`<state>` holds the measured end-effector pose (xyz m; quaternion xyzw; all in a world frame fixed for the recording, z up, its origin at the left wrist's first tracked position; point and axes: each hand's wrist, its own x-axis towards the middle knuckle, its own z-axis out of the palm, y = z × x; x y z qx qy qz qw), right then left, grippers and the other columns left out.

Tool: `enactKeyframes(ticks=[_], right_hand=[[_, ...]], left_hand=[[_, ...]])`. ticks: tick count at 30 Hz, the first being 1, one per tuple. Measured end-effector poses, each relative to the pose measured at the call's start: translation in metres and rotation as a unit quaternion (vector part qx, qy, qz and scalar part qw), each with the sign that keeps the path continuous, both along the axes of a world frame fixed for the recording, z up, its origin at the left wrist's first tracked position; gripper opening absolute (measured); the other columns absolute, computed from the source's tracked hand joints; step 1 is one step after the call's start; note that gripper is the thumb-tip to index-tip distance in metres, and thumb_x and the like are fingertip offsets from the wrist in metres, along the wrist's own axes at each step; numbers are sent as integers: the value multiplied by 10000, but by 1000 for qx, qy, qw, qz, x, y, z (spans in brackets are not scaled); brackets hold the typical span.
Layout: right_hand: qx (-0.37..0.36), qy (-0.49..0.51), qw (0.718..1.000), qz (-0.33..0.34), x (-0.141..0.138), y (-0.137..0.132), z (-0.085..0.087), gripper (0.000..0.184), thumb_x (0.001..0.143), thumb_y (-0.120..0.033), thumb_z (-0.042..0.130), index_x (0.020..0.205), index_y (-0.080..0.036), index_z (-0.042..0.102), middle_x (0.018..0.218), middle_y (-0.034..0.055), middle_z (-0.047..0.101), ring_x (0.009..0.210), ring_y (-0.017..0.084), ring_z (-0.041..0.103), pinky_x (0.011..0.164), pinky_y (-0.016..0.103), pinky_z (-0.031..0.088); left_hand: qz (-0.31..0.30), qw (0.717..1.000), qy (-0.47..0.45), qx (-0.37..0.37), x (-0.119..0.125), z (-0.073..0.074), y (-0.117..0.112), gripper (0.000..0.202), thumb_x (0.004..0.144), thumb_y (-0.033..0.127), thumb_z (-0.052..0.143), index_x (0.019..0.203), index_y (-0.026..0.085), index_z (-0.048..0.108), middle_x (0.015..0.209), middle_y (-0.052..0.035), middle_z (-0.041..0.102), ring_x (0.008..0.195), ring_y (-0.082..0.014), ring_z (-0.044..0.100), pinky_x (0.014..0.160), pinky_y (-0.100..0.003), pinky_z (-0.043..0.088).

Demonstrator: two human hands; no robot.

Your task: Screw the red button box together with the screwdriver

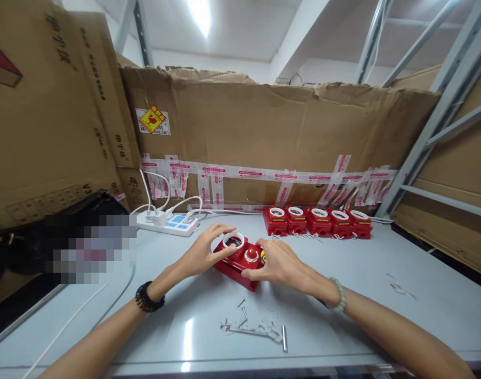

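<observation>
A red box (233, 273) lies turned at an angle on the table in front of me. On its top are a white ring (233, 241) around a dark opening and a red dome (251, 253) with a white band around it. My left hand (208, 249) grips the box's left end, thumb over the ring's near edge. My right hand (278, 267) holds the right end, thumb low on the near side. Something yellow and black (263, 257) shows beside my right fingers, partly hidden. Nearer to me lie a T-shaped metal tool (259, 332) and small screws (241, 302).
Several similar red boxes (318, 223) with white rings stand in a row at the back right. A white power strip (173, 223) with plugged cables sits at the back left. Cardboard (240, 126) walls the rear, and white scraps (398, 288) lie at the right.
</observation>
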<state>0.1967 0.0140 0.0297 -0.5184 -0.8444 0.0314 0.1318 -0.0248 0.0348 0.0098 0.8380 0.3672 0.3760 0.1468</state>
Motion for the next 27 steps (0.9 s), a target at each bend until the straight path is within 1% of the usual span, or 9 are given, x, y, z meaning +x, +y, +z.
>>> enactKeyframes(ticks=[4, 6, 9, 13, 16, 19, 22, 25, 27], right_hand=[[4, 77, 997, -14, 8, -4, 17, 582, 620, -625, 643, 965, -159, 599, 679, 28, 642, 551, 156, 515, 493, 273, 297], [9, 115, 993, -20, 17, -6, 26, 575, 635, -614, 640, 995, -168, 601, 726, 31, 663, 583, 163, 548, 519, 278, 339], [13, 165, 986, -31, 33, -9, 30, 508, 650, -580, 651, 960, -179, 615, 845, 52, 687, 695, 184, 602, 601, 290, 404], [12, 179, 981, -76, 51, -9, 26, 481, 651, -545, 667, 957, -177, 623, 943, 79, 691, 805, 219, 628, 676, 314, 446], [16, 180, 980, -81, 56, -8, 24, 479, 652, -537, 669, 963, -174, 633, 986, 94, 688, 847, 231, 635, 697, 317, 459], [15, 185, 980, -75, 56, -9, 23, 468, 654, -525, 671, 964, -175, 634, 988, 90, 689, 840, 223, 637, 686, 305, 461], [11, 192, 979, -71, 56, -11, 24, 454, 655, -519, 675, 957, -182, 626, 948, 71, 694, 784, 202, 635, 660, 296, 452], [5, 194, 978, -70, 56, -12, 24, 439, 649, -514, 683, 934, -188, 612, 894, 52, 694, 728, 185, 622, 631, 290, 438], [2, 189, 979, -72, 56, -12, 24, 434, 647, -510, 682, 929, -188, 608, 867, 48, 692, 704, 183, 614, 611, 288, 427]], left_hand=[[16, 997, -65, 35, -2, 4, -1, 379, 915, 339, 492, 1280, 244, 448, 1261, -84, 499, 1158, -227, 478, 937, -381, 435], [29, 995, -81, 46, -3, 3, -2, 345, 931, 334, 456, 1263, 241, 451, 1269, -88, 493, 1170, -229, 470, 924, -376, 446], [15, 999, -18, 37, -1, -2, -3, 351, 905, 349, 509, 1240, 248, 483, 1267, -84, 497, 1176, -240, 476, 984, -407, 414], [-31, 995, 100, 0, 1, -10, -2, 442, 894, 355, 538, 1321, 293, 446, 1385, -86, 405, 1236, -260, 439, 1043, -433, 364], [-52, 990, 128, 0, 2, -14, 0, 414, 922, 344, 499, 1333, 325, 449, 1380, -74, 430, 1226, -244, 450, 1033, -419, 378], [-66, 991, 112, 6, 5, -17, 3, 366, 932, 350, 481, 1294, 307, 510, 1270, -79, 533, 1162, -228, 501, 1001, -392, 409], [-61, 996, 71, 5, 7, -17, 4, 341, 924, 390, 486, 1235, 284, 578, 1196, -84, 580, 1102, -229, 539, 966, -378, 431], [-31, 999, 12, 4, -2, -10, 4, 356, 919, 423, 477, 1214, 265, 599, 1198, -83, 588, 1081, -232, 554, 947, -371, 441], [8, 1000, -7, 6, -15, -3, 5, 382, 915, 443, 472, 1223, 252, 593, 1215, -86, 588, 1094, -242, 545, 930, -373, 449]])
